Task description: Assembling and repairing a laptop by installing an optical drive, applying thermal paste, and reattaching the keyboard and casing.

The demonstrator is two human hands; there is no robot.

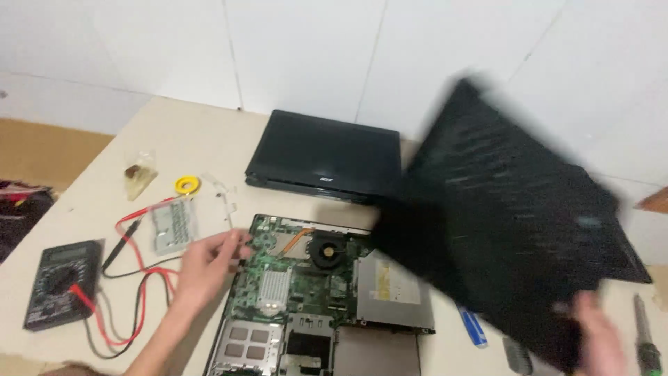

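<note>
Opened laptop chassis with green circuit board (pixel 292 278) lay centre-table. Left hand (pixel 205 261), fingers loosely spread, touched its upper-left corner. Right hand (pixel 598 334) pinched the blurred black plastic base cover (pixel 508 244), tilted up at right. Judged: cover coming off; it next needs clear space to set down. Black multimeter with red leads (pixel 59 282), closed black laptop (pixel 323 157), screwdrivers (pixel 643 334) crowded the table.

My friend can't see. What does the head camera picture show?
A right hand lifts a blurred black cover off an opened laptop, while the left hand touches its green circuit board. A closed laptop and a multimeter sit on the table.
</note>
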